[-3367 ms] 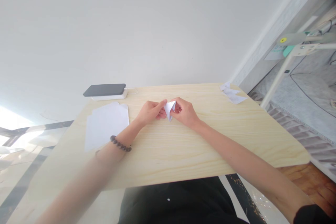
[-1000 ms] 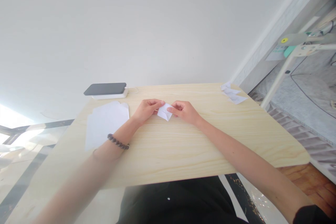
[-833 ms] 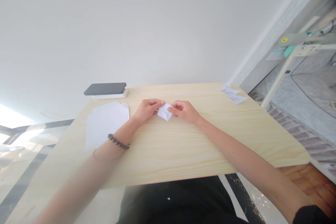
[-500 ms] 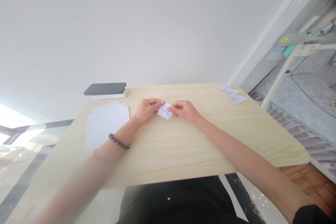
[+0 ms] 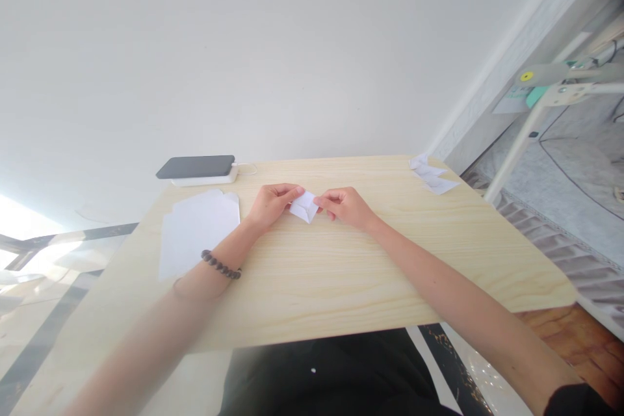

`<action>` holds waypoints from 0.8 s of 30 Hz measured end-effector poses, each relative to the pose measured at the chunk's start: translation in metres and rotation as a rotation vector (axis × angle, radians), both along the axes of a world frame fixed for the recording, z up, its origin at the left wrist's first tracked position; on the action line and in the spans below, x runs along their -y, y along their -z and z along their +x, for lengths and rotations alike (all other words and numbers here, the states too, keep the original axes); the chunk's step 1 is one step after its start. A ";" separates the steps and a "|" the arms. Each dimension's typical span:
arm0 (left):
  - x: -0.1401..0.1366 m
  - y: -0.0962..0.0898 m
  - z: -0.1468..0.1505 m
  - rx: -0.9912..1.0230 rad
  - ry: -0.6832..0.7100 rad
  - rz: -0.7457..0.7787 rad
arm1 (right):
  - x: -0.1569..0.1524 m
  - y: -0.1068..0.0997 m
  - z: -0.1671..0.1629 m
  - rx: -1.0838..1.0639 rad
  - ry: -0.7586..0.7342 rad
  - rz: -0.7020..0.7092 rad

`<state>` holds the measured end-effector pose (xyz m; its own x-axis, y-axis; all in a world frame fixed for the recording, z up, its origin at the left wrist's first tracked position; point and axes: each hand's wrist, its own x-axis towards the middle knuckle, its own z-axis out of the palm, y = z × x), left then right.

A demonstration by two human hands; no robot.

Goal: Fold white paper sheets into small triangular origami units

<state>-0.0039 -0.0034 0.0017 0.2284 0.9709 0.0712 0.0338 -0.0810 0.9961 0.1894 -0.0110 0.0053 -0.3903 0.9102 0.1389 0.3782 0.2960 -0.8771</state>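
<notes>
A small folded piece of white paper (image 5: 304,207) is held between my two hands above the middle of the table. My left hand (image 5: 273,205) pinches its upper left side, thumb on top. At its right edge, my right hand (image 5: 344,205) grips the paper between thumb and fingers. Fold lines and a flap show on the face turned to me. The fingers beneath the paper are hidden.
White paper sheets (image 5: 197,227) lie on the wooden table (image 5: 312,292) to the left. Behind them a dark phone (image 5: 197,166) rests on a white block with a cable. Several folded white papers (image 5: 433,177) lie at the far right corner. A wall (image 5: 312,52) stands behind.
My right thumb has slid from the paper's face toward its right edge. The paper has shifted very slightly left. My left hand keeps nearly the same place.
</notes>
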 end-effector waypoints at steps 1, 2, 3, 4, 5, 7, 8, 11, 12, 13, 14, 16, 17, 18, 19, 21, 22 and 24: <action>0.000 0.000 0.000 0.000 0.001 -0.001 | 0.000 0.001 0.000 -0.003 0.003 0.005; 0.000 0.000 0.000 0.000 0.003 -0.004 | 0.000 0.001 0.000 -0.008 0.006 0.009; 0.000 0.000 0.000 0.000 0.004 -0.007 | 0.000 0.002 0.000 -0.013 0.007 0.011; 0.000 0.000 0.001 -0.001 0.004 -0.011 | 0.000 0.002 -0.001 -0.017 0.005 0.012; 0.000 -0.001 0.001 -0.003 0.003 -0.014 | 0.000 0.002 -0.001 -0.020 0.001 0.014; 0.000 -0.001 0.001 -0.006 -0.001 -0.016 | 0.001 0.002 -0.002 -0.020 -0.008 0.020; 0.000 -0.001 0.001 -0.010 0.000 -0.016 | 0.001 0.002 -0.002 -0.017 -0.013 0.025; -0.001 0.000 0.000 -0.044 0.010 -0.012 | 0.002 0.001 -0.003 0.000 -0.026 0.067; -0.001 0.001 0.000 -0.061 0.012 -0.008 | 0.002 0.001 -0.003 0.014 -0.027 0.089; -0.001 0.001 0.000 -0.077 0.012 -0.001 | 0.002 0.001 -0.003 0.031 -0.026 0.113; -0.001 0.001 0.000 -0.090 0.011 0.006 | 0.002 0.001 -0.003 0.049 -0.022 0.135; -0.001 0.001 0.000 -0.107 0.009 0.023 | 0.002 0.001 -0.003 0.079 -0.014 0.162; -0.001 0.001 0.001 -0.112 0.009 0.029 | 0.001 0.001 -0.003 0.088 -0.014 0.166; 0.000 0.000 0.001 -0.119 0.009 0.034 | 0.001 0.001 -0.002 0.092 -0.017 0.165; 0.000 0.000 0.001 -0.127 0.008 0.040 | 0.000 0.001 -0.002 0.095 -0.023 0.163; 0.001 -0.001 0.001 -0.150 0.005 0.055 | -0.001 0.001 -0.002 0.104 -0.036 0.163; 0.001 -0.002 0.002 -0.164 0.005 0.064 | -0.001 0.001 -0.002 0.109 -0.041 0.164; 0.002 -0.002 0.001 -0.191 -0.003 0.082 | -0.001 0.002 -0.002 0.117 -0.048 0.156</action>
